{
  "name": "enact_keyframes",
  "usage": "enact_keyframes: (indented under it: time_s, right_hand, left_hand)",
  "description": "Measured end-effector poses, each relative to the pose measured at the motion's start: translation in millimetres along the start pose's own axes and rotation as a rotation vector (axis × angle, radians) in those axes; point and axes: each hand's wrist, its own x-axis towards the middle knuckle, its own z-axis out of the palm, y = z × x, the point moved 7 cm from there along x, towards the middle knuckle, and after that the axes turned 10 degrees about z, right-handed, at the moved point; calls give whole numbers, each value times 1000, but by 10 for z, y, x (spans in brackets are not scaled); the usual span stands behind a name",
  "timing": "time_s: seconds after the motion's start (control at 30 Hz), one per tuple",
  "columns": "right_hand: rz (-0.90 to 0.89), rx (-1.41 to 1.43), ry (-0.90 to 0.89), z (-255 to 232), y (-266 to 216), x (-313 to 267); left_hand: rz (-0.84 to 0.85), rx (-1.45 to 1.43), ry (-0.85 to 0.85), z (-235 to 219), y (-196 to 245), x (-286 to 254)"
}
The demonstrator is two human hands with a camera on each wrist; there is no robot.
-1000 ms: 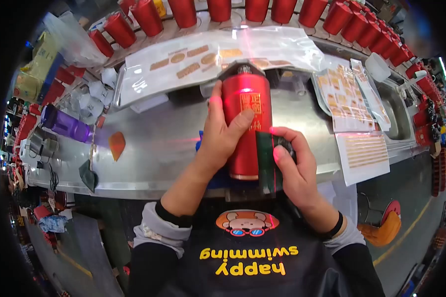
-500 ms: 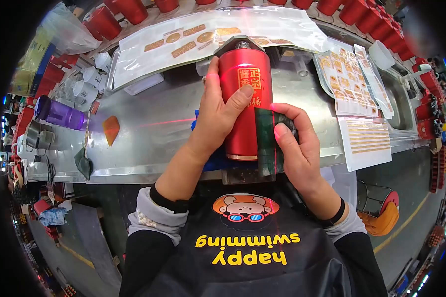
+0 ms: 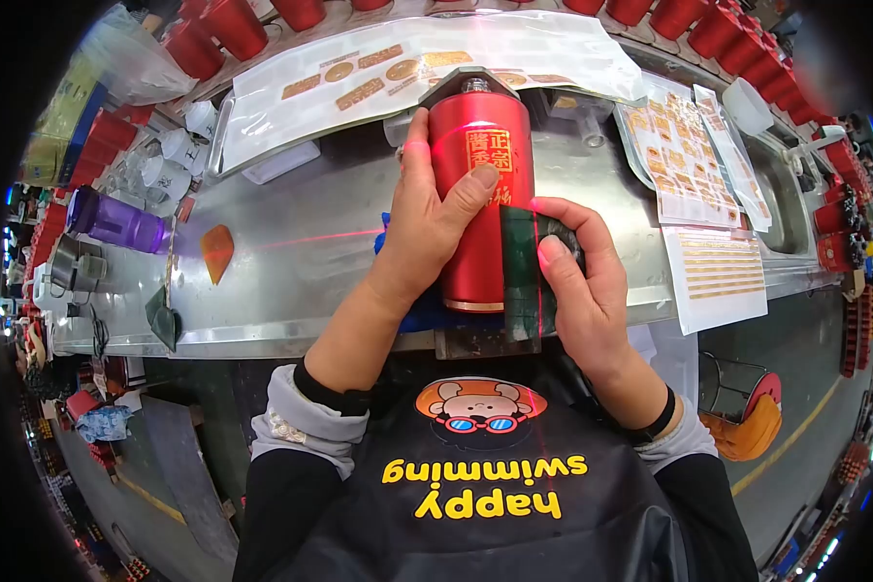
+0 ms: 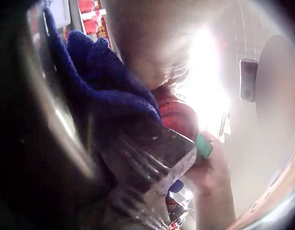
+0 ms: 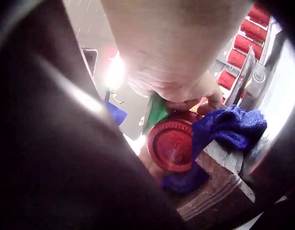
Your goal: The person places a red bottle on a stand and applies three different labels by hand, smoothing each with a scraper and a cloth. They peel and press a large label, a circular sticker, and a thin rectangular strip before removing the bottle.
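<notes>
A red bottle (image 3: 466, 242) with gold lettering lies with its neck away from the body, resting near the bench's front edge. My left hand (image 3: 435, 218) grips its left side, thumb across the front beside the lettering. Against its right side stands a dark green flat scraper (image 3: 522, 281), pinched between thumb and fingers of my right hand (image 3: 587, 291). In the right wrist view, the round bottle base (image 5: 171, 146) shows beside a blue cloth (image 5: 234, 127). Under the bottle sits a block (image 4: 171, 148), seen in the left wrist view with the cloth draped by it.
Behind the bottle lies a sheet of gold decals (image 3: 320, 82). More decal sheets (image 3: 684, 155) lie to the right by a sink (image 3: 786, 213). At left are a purple bottle (image 3: 116, 223), an orange teardrop piece (image 3: 217, 254) and a dark green piece (image 3: 162, 318). Red bottles (image 3: 233, 27) line the back.
The head view has tipped slightly, and the bottle sits a little farther from the body, its lettering showing more fully. Both hands keep their hold; the last half second shows almost no movement.
</notes>
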Motion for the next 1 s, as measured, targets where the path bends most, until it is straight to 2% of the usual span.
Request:
enact_keyframes:
  time_s: [0.1, 0.3, 0.33, 0.77, 0.87, 1.0]
  right_hand:
    - [11, -41, 12, -14, 20, -4]
    - [-51, -157, 42, -33, -48, -7]
    - [-34, -152, 35, -38, -35, -9]
    - [-19, -119, 21, -27, -22, -10]
    - [-15, -126, 15, -32, -20, -12]
    - [-13, -119, 21, -31, -14, -11]
  left_hand:
    - [-13, 22, -7, -5, 14, -6]
    - [-56, -228, 12, 2, 64, -40]
    - [-40, -161, -26, 4, 78, -40]
    - [-54, -147, 8, 9, 53, -19]
    - [-86, -7, -9, 23, 42, -25]
    - [-72, -7, 7, 14, 30, -16]
